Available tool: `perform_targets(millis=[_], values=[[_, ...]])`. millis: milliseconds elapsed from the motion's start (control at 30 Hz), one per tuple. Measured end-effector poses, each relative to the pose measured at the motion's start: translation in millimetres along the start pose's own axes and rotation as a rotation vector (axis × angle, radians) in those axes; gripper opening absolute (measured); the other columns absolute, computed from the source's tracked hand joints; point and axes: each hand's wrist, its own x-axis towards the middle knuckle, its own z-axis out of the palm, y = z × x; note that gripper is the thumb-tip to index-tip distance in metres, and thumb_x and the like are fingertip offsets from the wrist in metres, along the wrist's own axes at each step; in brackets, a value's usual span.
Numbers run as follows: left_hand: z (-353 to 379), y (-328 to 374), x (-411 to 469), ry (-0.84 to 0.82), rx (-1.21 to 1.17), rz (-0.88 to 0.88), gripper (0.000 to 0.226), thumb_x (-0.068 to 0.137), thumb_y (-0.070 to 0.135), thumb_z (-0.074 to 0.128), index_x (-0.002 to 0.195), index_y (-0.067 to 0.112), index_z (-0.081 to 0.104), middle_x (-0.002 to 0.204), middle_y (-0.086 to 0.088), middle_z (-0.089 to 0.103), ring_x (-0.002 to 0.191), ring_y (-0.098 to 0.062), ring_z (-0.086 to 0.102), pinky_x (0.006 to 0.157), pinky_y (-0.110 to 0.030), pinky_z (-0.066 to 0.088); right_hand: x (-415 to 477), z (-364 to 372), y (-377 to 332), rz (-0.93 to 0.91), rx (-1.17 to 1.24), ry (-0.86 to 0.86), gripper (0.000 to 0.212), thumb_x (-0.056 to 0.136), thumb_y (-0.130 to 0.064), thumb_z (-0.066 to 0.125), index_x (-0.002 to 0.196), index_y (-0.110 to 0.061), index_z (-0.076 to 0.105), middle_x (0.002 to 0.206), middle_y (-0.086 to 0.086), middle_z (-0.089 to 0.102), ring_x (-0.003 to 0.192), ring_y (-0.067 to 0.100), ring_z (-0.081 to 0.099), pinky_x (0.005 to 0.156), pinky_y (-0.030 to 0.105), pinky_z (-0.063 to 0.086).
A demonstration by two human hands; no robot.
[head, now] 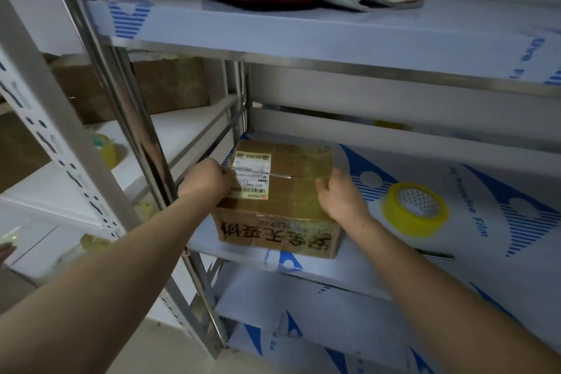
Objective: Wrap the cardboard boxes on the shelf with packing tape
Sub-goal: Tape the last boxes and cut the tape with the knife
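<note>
Left hand [209, 181], right hand [343, 197] holding cardboard box [299, 159], label [250, 175] "507-P802"

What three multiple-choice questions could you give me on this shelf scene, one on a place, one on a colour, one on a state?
1. Where is the tape roll?
A. On the shelf, right of the box
B. On top of the box
C. In a hand

2. What colour is the tape roll?
A. Red
B. Blue
C. Yellow

3. What are the left hand and right hand doing?
A. Both hang free
B. Both hold the box
C. One lifts the tape roll

Answers: 1 A, the roll lies flat on the shelf beside the box, apart from it. 2 C, its rim is yellow. 3 B, each hand grips its own side of the box top.
</note>
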Motion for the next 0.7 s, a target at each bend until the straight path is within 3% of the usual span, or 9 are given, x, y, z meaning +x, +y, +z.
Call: perform_targets(millis=[67, 100, 167, 267, 400, 467, 533, 600, 700], values=[[-3.7, 9.0, 8.4, -0.094, -0.065, -0.029, 0.045, 0.093, 0.048, 0.051, 0.101, 0.003, 0.053, 0.074, -0.004, 0.055, 0.063, -0.017, 0.053, 0.052, -0.029, 0.039, 16.7, -5.2, -6.5, 0.052, 0.031, 0.003, 0.059, 0.103, -0.035, 0.034, 0.150, -0.005, 0.017, 0.152, 0.019, 0.027, 0.137, 0.033, 0.034, 0.108, 0.040, 0.033], [-1.3, 12.8, 10.9, -0.144, -0.120, -0.018, 0.041, 0.094, 0.048, 0.050, 0.101, 0.008, 0.048, 0.079, -0.005, 0.057, 0.069, -0.019, 0.054, 0.058, -0.030, 0.042, 22.8, -5.6, -9.6, 0.067, 0.044, -0.016, 0.062, 0.103, -0.036, 0.032, 0.151, -0.005, 0.008, 0.155, 0.018, 0.019, 0.141, 0.033, 0.027, 0.111, 0.040, 0.029], [7.8, 14.2, 17.2, -0.216, -0.212, 0.051, 0.035, 0.096, 0.046, 0.046, 0.102, 0.012, 0.053, 0.098, -0.013, 0.065, 0.089, -0.028, 0.061, 0.078, -0.036, 0.049, 28.8, 0.3, -11.6, 0.076, 0.032, -0.053, 0.063, 0.103, -0.037, 0.030, 0.151, -0.006, 0.004, 0.154, 0.018, 0.024, 0.139, 0.033, 0.032, 0.108, 0.037, 0.033], [13.5, 7.6, 25.9, -0.263, -0.321, 0.051, 0.036, 0.097, 0.041, 0.047, 0.088, 0.008, 0.060, 0.101, -0.019, 0.067, 0.084, -0.031, 0.061, 0.082, -0.038, 0.049, 31.9, 5.1, -7.2, 0.086, -0.039, -0.052, 0.058, 0.104, -0.036, 0.029, 0.149, -0.003, 0.015, 0.141, 0.019, 0.046, 0.124, 0.033, 0.049, 0.093, 0.035, 0.043], [6.0, 17.1, 43.5, -0.348, -0.517, -0.054, 0.026, 0.096, 0.024, 0.052, 0.081, 0.005, 0.059, 0.078, -0.011, 0.066, 0.068, -0.022, 0.061, 0.071, -0.032, 0.053, 52.9, -7.2, -10.1, 0.157, -0.029, 0.003, 0.050, 0.102, -0.042, 0.032, 0.126, 0.000, 0.044, 0.095, 0.014, 0.060, 0.083, 0.025, 0.059, 0.069, 0.033, 0.045], [5.1, 22.5, 51.7, -0.357, -0.457, -0.013, 0.031, 0.098, 0.031, 0.047, 0.083, 0.006, 0.058, 0.074, -0.009, 0.061, 0.066, -0.022, 0.058, 0.072, -0.031, 0.049, 59.9, -5.5, -15.2, 0.198, 0.014, -0.034, 0.058, 0.103, -0.040, 0.030, 0.145, -0.002, 0.026, 0.120, 0.020, 0.056, 0.102, 0.030, 0.059, 0.081, 0.035, 0.046], [9.9, 20.4, 56.4, -0.320, -0.333, 0.053, 0.037, 0.101, 0.034, 0.039, 0.077, 0.009, 0.053, 0.083, -0.014, 0.060, 0.078, -0.030, 0.059, 0.078, -0.032, 0.047, 64.1, 1.3, -19.1, 0.161, 0.008, -0.057, 0.060, 0.104, -0.037, 0.027, 0.152, -0.007, 0.006, 0.145, 0.018, 0.041, 0.125, 0.032, 0.048, 0.094, 0.035, 0.042], [18.1, 15.5, 58.4, -0.291, -0.342, 0.082, 0.042, 0.102, 0.036, 0.035, 0.083, 0.006, 0.056, 0.091, -0.021, 0.064, 0.087, -0.033, 0.062, 0.086, -0.037, 0.051, 64.7, 4.1, -20.0, 0.153, 0.063, -0.047, 0.058, 0.105, -0.036, 0.024, 0.153, -0.010, 0.006, 0.150, 0.016, 0.035, 0.131, 0.032, 0.043, 0.099, 0.035, 0.039], [19.1, 14.9, 55.4, -0.329, -0.471, -0.015, 0.041, 0.100, 0.040, 0.037, 0.081, 0.009, 0.056, 0.076, -0.013, 0.062, 0.069, -0.026, 0.058, 0.079, -0.040, 0.053, 57.1, -3.4, -5.0, 0.280, 0.457, -0.069, 0.063, 0.100, -0.051, 0.031, 0.153, -0.021, 0.014, 0.155, 0.006, 0.028, 0.137, 0.030, 0.037, 0.111, 0.040, 0.033]])
